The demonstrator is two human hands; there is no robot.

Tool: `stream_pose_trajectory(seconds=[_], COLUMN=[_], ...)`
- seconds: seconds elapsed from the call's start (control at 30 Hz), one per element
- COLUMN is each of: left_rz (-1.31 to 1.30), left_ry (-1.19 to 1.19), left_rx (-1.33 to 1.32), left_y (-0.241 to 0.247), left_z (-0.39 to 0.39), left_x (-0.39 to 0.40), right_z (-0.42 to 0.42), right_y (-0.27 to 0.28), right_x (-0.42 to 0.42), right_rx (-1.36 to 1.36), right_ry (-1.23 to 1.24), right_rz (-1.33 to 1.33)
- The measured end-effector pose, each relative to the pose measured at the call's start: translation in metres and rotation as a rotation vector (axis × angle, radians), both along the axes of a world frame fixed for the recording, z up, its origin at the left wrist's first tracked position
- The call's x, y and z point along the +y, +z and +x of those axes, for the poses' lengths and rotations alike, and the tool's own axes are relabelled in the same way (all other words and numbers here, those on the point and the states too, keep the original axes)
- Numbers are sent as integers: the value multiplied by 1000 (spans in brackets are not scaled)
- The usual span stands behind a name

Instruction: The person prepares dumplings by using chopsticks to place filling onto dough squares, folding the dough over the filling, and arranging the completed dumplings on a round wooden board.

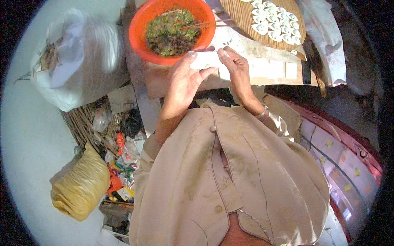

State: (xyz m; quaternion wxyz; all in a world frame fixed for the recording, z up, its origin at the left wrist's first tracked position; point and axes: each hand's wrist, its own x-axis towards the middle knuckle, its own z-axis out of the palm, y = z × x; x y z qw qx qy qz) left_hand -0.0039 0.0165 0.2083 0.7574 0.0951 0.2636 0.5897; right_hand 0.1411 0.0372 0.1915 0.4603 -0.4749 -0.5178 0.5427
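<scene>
Both hands hold one white dough wrapper (203,60) above the table's near edge. My left hand (186,77) supports it from the left, thumb on its top edge and fingers around it. At its right end, my right hand (235,63) pinches with thumb and forefinger. Just beyond the left hand stands an orange plastic bowl (135,33) of chopped green filling (172,32). A pair of chopsticks (215,23) rests in the filling, pointing right. Flat square wrappers (275,69) lie in a row right of my right hand, in bright light.
Several folded dumplings (274,21) sit in rows on a round woven tray (238,12) at the far right. A small knife (298,55) and a dark flat object (306,72) lie by the table's right end. Plastic bags (89,61), bundled sticks (83,123) and a yellow sack (81,187) are left.
</scene>
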Motion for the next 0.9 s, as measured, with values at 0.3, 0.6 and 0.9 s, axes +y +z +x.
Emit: stream_pose_trajectory(seconds=[0.3, 0.6, 0.9], left_rz=[43, 147, 165], left_ry=[-38, 21, -66], left_rx=[578, 680, 618], left_y=[23, 37, 44], left_z=[-4, -13, -20], left_x=[-9, -19, -28], right_z=[-2, -16, -20], right_y=[14, 26, 35], right_x=[0, -11, -21], right_rx=[-48, 111, 79], right_ry=[59, -9, -60], right_rz=[166, 15, 49])
